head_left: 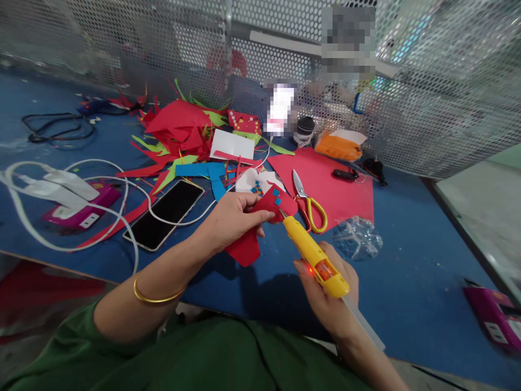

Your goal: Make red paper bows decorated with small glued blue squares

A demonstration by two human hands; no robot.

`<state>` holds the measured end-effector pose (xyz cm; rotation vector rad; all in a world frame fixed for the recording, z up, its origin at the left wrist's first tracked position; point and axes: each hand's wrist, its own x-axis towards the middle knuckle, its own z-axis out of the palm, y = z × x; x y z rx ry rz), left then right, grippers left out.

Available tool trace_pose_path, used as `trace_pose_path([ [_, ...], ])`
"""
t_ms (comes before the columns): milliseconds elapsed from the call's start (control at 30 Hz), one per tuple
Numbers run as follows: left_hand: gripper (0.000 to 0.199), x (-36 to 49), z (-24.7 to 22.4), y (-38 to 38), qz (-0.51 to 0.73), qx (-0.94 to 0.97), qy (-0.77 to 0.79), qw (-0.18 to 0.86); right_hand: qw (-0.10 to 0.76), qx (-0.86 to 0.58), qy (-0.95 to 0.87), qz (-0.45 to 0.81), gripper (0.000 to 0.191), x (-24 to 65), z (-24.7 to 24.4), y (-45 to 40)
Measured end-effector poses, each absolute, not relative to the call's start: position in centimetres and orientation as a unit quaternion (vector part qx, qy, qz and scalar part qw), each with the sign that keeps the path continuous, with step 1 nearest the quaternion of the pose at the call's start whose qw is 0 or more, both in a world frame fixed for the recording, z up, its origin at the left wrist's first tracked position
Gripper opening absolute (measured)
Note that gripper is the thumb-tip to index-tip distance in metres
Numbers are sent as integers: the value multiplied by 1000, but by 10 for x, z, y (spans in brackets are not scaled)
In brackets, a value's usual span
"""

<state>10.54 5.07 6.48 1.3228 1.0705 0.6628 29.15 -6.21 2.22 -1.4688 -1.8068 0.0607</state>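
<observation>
Pinched between the thumb and fingers of my left hand [240, 220] is a red paper piece [246, 251] with small blue squares [277, 196] on its upper part. My right hand [331, 293] is wrapped round a yellow glue gun [311, 250], which has a red light and a clear stick coming out of its back. The gun's nozzle points at the red paper, close to the blue squares; whether it touches I cannot tell. Just beyond my left hand, a white paper scrap [250, 179] bears several tiny blue and yellow squares. Scissors [309, 203] with yellow and red handles lie beside the paper piece.
A phone [165, 214] lies at left, near a purple power strip [87, 209] with white chargers and looping cables. Red and green paper scraps [179, 127] pile up behind. A red sheet [345, 195] and crumpled clear plastic [358, 239] lie at right. Perforated metal [175, 49] borders the back.
</observation>
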Motion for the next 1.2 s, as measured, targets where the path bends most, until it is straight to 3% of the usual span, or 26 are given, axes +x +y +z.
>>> trace_pose_path([
  [1000, 17, 106, 64, 52, 299, 566, 477, 602, 392, -585, -709, 44, 21, 291, 25, -64],
  [1200, 18, 104, 61, 53, 301, 551, 468, 623, 483, -569, -651, 136, 12, 301, 23, -72],
])
